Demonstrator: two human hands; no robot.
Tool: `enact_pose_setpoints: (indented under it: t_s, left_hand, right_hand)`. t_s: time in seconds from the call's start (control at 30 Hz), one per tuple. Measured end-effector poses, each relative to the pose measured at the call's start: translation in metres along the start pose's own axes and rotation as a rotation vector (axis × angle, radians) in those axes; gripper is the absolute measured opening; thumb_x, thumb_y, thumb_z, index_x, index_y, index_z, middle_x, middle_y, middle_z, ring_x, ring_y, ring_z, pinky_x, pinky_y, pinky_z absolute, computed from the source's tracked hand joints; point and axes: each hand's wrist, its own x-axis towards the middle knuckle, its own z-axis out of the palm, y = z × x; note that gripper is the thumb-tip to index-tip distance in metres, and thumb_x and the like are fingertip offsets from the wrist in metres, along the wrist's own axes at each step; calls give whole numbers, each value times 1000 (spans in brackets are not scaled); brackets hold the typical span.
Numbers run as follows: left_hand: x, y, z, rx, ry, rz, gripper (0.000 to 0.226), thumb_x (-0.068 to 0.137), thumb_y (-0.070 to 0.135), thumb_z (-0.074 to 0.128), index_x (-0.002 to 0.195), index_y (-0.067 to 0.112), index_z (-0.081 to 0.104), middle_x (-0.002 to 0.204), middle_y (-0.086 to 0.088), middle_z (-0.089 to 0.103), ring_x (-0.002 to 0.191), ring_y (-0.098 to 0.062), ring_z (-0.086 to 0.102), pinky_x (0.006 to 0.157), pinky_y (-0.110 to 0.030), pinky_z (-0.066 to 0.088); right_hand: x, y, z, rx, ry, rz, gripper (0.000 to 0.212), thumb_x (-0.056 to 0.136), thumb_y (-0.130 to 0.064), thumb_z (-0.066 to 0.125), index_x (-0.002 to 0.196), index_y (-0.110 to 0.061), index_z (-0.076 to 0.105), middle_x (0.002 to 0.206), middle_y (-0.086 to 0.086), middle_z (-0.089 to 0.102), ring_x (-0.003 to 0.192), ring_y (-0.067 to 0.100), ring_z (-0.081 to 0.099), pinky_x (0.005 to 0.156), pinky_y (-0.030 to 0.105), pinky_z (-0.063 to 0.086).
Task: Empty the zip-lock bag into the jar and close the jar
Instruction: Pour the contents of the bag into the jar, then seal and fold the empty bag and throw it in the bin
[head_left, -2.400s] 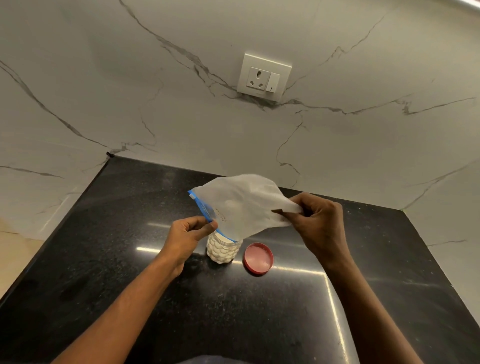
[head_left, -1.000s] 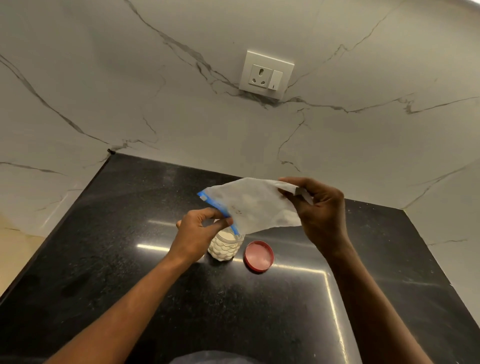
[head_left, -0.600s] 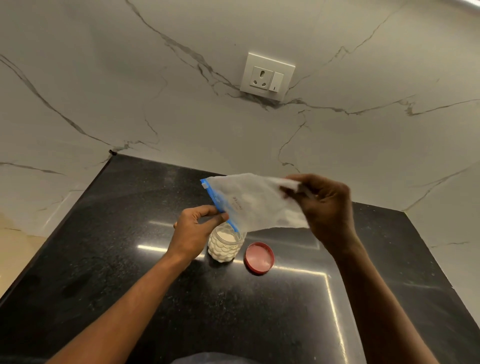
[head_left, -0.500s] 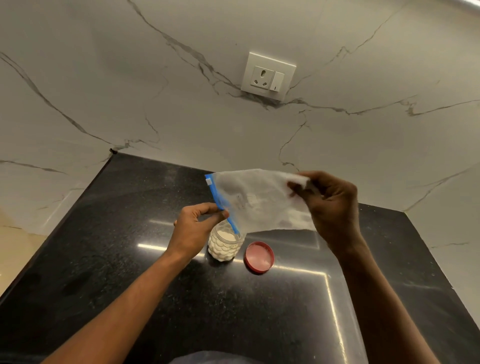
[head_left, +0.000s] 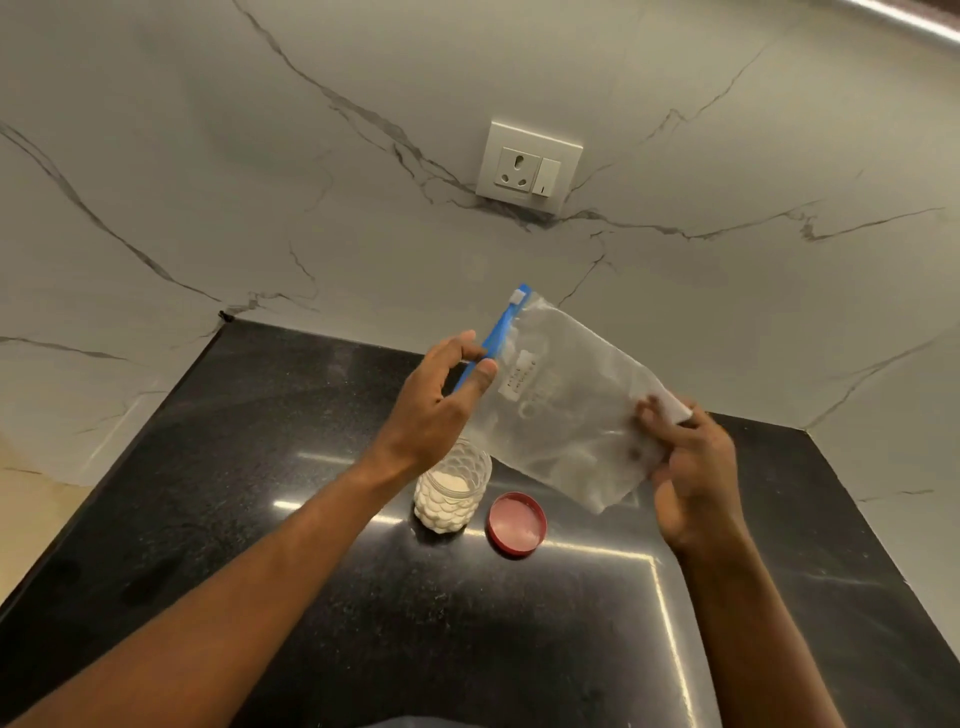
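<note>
A clear zip-lock bag (head_left: 566, 410) with a blue zip strip is held up flat above the counter, and it looks empty. My left hand (head_left: 436, 410) pinches the blue strip at the bag's left edge. My right hand (head_left: 691, 467) grips the bag's right bottom corner. Below the left hand stands a small textured glass jar (head_left: 451, 493), open on top and holding white powder. Its red lid (head_left: 516, 524) lies on the counter just right of the jar, inner side up.
The black granite counter (head_left: 311, 571) ends at a marble wall behind and on both sides. A white wall socket (head_left: 527, 167) sits on the back wall. The counter's left edge drops off at the lower left.
The bag has been lifted away from the jar's mouth and turned flat, zip side upward on the left. My right hand has dropped lower, to the bag's bottom corner.
</note>
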Motion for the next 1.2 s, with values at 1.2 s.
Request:
enact_pose_setpoints:
  t_s: [1.2]
  left_hand:
    - [28, 85, 3, 475, -361, 306, 22, 95, 42, 75, 110, 27, 81, 97, 10, 82, 93, -5, 75, 86, -36, 61]
  right_hand:
    - [-22, -8, 63, 235, -188, -89, 17, 86, -9, 78, 101, -1, 80, 96, 19, 78, 86, 29, 75, 76, 36, 62]
